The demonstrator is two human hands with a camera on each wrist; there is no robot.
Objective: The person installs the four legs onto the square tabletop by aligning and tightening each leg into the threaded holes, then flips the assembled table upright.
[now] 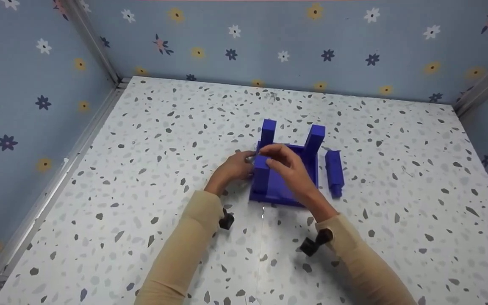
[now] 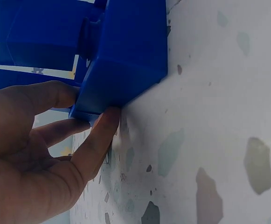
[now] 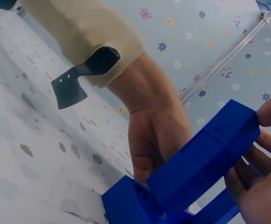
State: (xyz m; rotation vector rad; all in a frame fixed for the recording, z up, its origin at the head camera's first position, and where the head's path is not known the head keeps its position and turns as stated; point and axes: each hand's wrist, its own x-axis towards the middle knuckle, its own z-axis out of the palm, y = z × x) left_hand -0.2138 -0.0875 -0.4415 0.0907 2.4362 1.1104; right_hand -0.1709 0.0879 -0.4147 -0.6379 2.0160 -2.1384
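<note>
A blue toy table (image 1: 281,186) appears to lie upside down, its shallow frame facing up. My right hand (image 1: 290,169) pinches the top of the near-left leg (image 1: 262,178) between thumb and fingers. In the left wrist view, a narrow peg (image 2: 87,39) shows where that leg meets the frame; how deep it sits I cannot tell. My left hand (image 1: 239,166) grips the frame's left side, thumb and fingers at its edge (image 2: 109,86). Two far legs, a left one (image 1: 268,132) and a right one (image 1: 314,140), stand up from the frame.
A loose blue leg (image 1: 334,171) with a peg at its near end lies just right of the frame. Everything rests on a white speckled tabletop (image 1: 163,140). Flower-patterned walls (image 1: 261,42) enclose the back and sides.
</note>
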